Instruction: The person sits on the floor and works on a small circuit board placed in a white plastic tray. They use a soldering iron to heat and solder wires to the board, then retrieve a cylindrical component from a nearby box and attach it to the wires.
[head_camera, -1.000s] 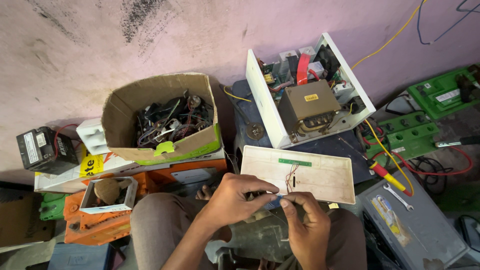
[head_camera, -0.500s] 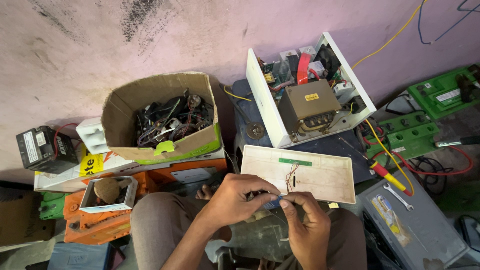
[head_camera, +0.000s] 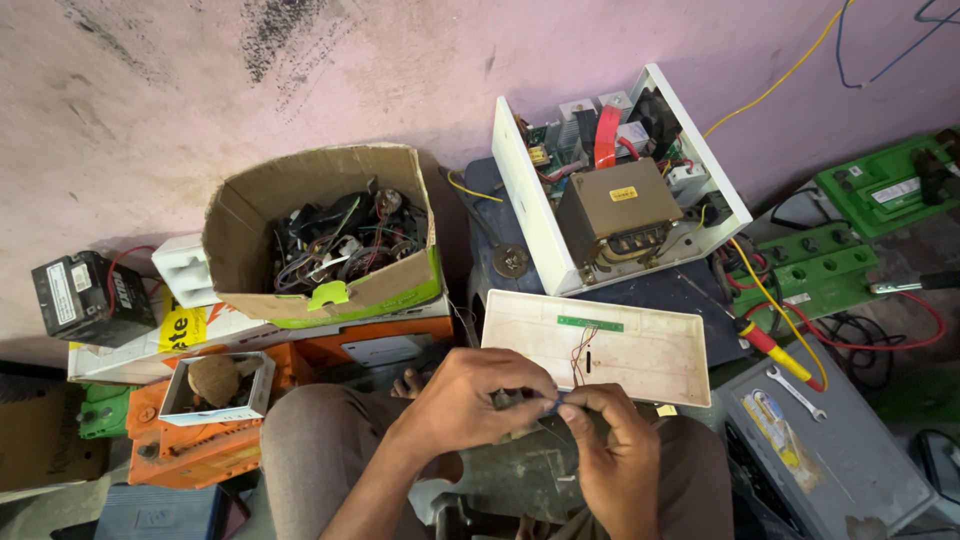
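My left hand (head_camera: 470, 400) and my right hand (head_camera: 612, 445) meet over my lap, both pinching a small part (head_camera: 530, 400) with a blue bit showing between the fingertips; what it is stays hidden. Thin red wires (head_camera: 578, 352) run from it up to a cream plastic panel (head_camera: 640, 355) with a narrow green board strip (head_camera: 590, 323), lying just beyond my hands. Behind the panel an open white device case (head_camera: 530, 215) leans tilted, showing a large transformer (head_camera: 615, 215) and wiring.
A cardboard box (head_camera: 240, 225) of tangled parts stands at the left on orange cases (head_camera: 200, 455). A small black battery (head_camera: 85, 295) is far left. A red-yellow screwdriver (head_camera: 775, 350) and a spanner (head_camera: 795, 390) lie right, near green battery tops (head_camera: 815, 265).
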